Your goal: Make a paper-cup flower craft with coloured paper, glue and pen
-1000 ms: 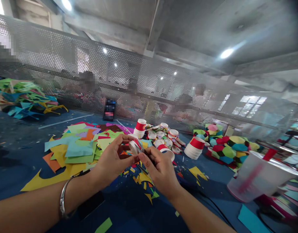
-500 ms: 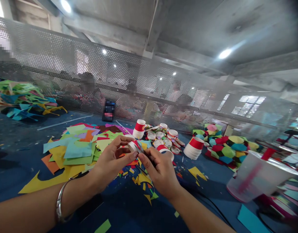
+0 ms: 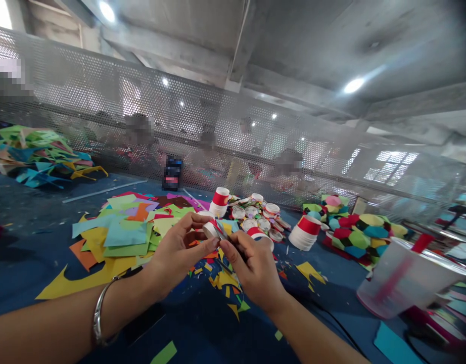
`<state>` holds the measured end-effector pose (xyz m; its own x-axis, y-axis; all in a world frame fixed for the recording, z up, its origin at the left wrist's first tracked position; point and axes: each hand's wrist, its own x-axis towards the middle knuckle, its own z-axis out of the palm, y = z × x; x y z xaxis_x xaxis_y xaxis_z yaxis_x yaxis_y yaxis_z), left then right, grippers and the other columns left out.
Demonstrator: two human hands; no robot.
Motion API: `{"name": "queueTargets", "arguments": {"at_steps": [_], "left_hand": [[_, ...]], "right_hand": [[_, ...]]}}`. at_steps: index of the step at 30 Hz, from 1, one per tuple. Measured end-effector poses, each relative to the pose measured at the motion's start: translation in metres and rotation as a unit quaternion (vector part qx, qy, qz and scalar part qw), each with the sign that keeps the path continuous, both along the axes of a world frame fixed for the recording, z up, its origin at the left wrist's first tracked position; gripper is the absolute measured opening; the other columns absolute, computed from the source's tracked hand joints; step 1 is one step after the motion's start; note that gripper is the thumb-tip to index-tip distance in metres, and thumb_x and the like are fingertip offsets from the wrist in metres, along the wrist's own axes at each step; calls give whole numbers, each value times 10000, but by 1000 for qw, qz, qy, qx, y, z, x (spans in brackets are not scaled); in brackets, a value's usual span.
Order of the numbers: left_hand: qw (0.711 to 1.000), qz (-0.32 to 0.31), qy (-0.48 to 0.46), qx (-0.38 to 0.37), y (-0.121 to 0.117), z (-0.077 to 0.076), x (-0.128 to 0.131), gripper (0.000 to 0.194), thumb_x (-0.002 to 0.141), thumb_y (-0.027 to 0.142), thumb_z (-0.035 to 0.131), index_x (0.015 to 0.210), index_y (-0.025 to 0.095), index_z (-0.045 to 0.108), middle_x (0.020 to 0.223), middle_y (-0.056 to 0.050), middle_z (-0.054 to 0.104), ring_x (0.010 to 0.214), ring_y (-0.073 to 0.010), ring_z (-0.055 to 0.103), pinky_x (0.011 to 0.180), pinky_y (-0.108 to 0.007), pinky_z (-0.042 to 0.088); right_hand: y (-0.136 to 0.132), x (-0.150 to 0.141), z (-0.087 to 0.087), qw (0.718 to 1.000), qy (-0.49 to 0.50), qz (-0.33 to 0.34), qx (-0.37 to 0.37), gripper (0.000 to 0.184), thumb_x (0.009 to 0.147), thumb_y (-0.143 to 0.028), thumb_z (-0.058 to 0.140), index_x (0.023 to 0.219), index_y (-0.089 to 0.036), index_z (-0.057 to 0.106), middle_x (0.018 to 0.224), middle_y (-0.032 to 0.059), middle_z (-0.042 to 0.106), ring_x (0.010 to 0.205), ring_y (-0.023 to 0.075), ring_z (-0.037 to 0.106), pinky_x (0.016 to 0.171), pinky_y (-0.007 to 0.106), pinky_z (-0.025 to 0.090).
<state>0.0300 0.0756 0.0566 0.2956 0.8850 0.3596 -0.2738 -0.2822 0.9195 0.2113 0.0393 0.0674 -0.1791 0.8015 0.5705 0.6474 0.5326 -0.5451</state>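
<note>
My left hand has its fingers and thumb closed round a small red-and-white paper cup, partly hidden by the fingers. In my right hand is a pair of scissors, with a metal blade against the cup's red edge; the grip is mostly covered by my fingers. Just behind the hands stand a stack of red-and-white paper cups and a heap of round cut cup bottoms. Another cup stack leans on the right. Small coloured paper scraps lie under my hands.
Coloured paper sheets are piled on the left of the blue table. A phone stands before the perforated metal screen. At right are colourful paper-patched shapes, a plastic drink cup and a black cable.
The view has shifted slightly, so everything sits a little further right. Both hands keep their hold on the cup and scissors, with the blade barely moved at the cup's edge.
</note>
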Motion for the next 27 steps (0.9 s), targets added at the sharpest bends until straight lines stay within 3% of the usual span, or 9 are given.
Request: {"name": "queueTargets", "arguments": {"at_steps": [11, 20, 24, 27], "left_hand": [[1000, -10, -8, -20, -3, 0, 2, 412, 792, 366, 778, 1086, 221, 528, 1017, -36, 690, 926, -173, 654, 805, -298, 530], [999, -13, -14, -36, -3, -3, 3, 415, 791, 382, 771, 1091, 218, 535, 875, -6, 666, 841, -149, 639, 795, -291, 548], [998, -21, -26, -54, -2, -2, 4, 414, 793, 369, 773, 1100, 214, 542, 913, -13, 639, 856, -147, 635, 806, -296, 568], [998, -13, -35, -54, 1, -1, 4, 396, 799, 372, 763, 1093, 212, 551, 989, -24, 618, 888, -149, 631, 819, -305, 575]], "right_hand": [[-2, 0, 3, 1000, -21, -5, 19, 319, 1003, -406, 553, 736, -237, 511, 507, -60, 415, 455, 109, 345, 491, 295, 215], [-2, 0, 3, 999, -31, -5, 20, 334, 1012, -411, 541, 735, -229, 502, 524, -63, 415, 468, 100, 335, 491, 286, 230], [-1, -3, 1, 1000, 19, 7, -13, 354, 998, -433, 559, 722, -223, 493, 548, -66, 361, 495, 100, 315, 483, 280, 220], [2, -5, -3, 992, 110, 24, -57, 388, 990, -477, 562, 711, -216, 499, 558, -70, 325, 500, 94, 290, 465, 271, 202]]}}
